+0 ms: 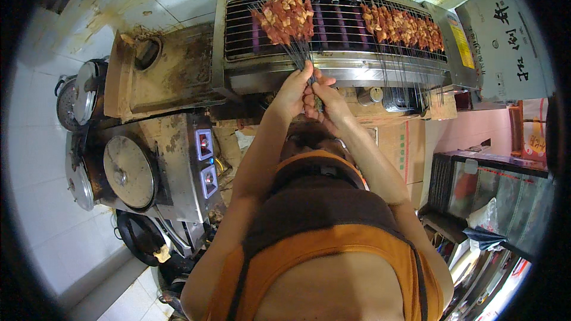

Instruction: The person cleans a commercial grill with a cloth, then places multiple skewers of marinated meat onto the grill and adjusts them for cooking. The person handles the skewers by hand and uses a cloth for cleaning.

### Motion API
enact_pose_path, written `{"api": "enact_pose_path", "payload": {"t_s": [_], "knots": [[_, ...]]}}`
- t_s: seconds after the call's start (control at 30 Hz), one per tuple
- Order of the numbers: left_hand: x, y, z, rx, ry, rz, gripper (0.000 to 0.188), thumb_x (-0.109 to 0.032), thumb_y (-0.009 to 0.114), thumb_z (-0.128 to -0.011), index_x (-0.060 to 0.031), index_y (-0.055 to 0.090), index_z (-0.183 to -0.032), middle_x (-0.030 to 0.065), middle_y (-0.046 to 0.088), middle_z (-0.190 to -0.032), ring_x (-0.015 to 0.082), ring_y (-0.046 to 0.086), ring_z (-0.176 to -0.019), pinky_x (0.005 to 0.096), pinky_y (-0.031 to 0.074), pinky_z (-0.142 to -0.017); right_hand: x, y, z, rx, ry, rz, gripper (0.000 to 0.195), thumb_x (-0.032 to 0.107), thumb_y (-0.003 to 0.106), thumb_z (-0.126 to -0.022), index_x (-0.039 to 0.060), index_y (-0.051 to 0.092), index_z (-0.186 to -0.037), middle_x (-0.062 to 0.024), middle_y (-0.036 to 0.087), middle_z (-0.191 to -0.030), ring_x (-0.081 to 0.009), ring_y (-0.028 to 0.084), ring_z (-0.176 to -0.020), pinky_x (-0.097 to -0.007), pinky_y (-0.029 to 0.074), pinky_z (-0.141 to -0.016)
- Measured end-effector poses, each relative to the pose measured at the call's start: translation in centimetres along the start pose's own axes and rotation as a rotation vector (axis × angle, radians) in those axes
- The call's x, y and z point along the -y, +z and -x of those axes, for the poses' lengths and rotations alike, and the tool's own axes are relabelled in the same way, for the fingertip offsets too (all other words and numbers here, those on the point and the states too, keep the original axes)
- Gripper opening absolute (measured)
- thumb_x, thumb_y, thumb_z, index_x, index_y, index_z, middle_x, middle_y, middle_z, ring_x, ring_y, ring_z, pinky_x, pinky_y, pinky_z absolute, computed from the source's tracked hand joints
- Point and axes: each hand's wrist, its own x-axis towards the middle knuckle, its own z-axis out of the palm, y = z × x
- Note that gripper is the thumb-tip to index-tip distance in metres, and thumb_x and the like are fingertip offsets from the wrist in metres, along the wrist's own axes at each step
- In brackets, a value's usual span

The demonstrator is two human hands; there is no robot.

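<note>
My left hand [295, 89] and my right hand [328, 100] come together around the lower ends of a bundle of metal skewers [299, 53], in front of the grill. The skewers fan out upward, and the raw-looking meat [287, 18] on them lies over the left part of the wire rack of a stainless steel grill [267, 71]. Purplish heating tubes show beneath the rack. Farther right on the same rack, a row of more meat skewers [401, 26] lies side by side, their bare ends hanging over the front edge.
A greasy metal tray [178, 71] adjoins the grill's left side. Below it stands a stove with a lidded pot [129, 173]; a black wok [140, 236] is lower left. A metal can [370, 96] sits below the grill front. A large box [504, 44] stands right, above a glass-sided cabinet [495, 191].
</note>
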Motion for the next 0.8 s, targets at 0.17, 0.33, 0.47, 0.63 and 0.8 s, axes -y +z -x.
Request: {"api": "enact_pose_path", "payload": {"t_s": [0.17, 0.33, 0.47, 0.63, 0.8], "knots": [[0.9, -0.7, -0.4, -0.016, 0.032, 0.127, 0.038, -0.043, 0.045, -0.09, -0.0088, 0.046, -0.075, -0.001, 0.042, -0.055, 0.0178, 0.05, -0.064, 0.0355, 0.046, -0.066, -2.5, 0.5, 0.8, -0.006, -0.053, 0.067, 0.021, 0.028, 0.04, -0.094, 0.0096, 0.044, -0.086, 0.0003, 0.043, -0.064, -0.0106, 0.04, -0.051, -0.0233, 0.035, -0.044], [1.1, 0.3, -0.7, 0.025, 0.011, 0.276, 0.037, -0.043, 0.046, -0.09, -0.0107, 0.045, -0.072, -0.0062, 0.032, -0.051, 0.0096, 0.035, -0.049, 0.0279, 0.038, -0.054, -2.4, 0.7, 2.4, -0.103, -0.102, 0.24, 0.021, 0.024, 0.039, -0.094, 0.0068, 0.041, -0.082, -0.0032, 0.044, -0.059, -0.0118, 0.039, -0.041, -0.0246, 0.032, -0.037], [1.8, -1.4, -1.9, 0.123, -0.01, 0.362, 0.036, -0.044, 0.047, -0.089, -0.0124, 0.045, -0.071, -0.008, 0.028, -0.051, 0.0056, 0.025, -0.044, 0.0206, 0.024, -0.043, -3.1, 0.8, 4.3, -0.149, -0.168, 0.45, 0.025, 0.023, 0.036, -0.094, 0.0035, 0.041, -0.08, -0.0059, 0.046, -0.057, -0.0141, 0.042, -0.039, -0.0275, 0.035, -0.037], [-0.1, -2.1, -1.7, 0.148, 0.038, 0.456, 0.034, -0.043, 0.045, -0.09, -0.014, 0.045, -0.071, -0.0082, 0.027, -0.052, 0.0048, 0.024, -0.043, 0.0202, 0.018, -0.039, -4.7, -2.9, 8.3, -0.106, -0.121, 0.5, 0.022, 0.017, 0.041, -0.093, -0.0001, 0.046, -0.081, -0.0073, 0.049, -0.057, -0.0144, 0.049, -0.044, -0.028, 0.041, -0.041], [0.5, -2.9, -1.9, 0.152, 0.017, 0.415, 0.038, -0.045, 0.042, -0.089, -0.009, 0.048, -0.08, -0.0071, 0.031, -0.056, 0.0057, 0.029, -0.047, 0.0195, 0.027, -0.044, -6.5, -9.7, 7.3, -0.454, -0.219, 0.638, 0.012, 0.014, 0.058, -0.085, 0.0022, 0.06, -0.088, -0.0034, 0.058, -0.066, -0.0096, 0.053, -0.054, -0.0236, 0.043, -0.048]]}}
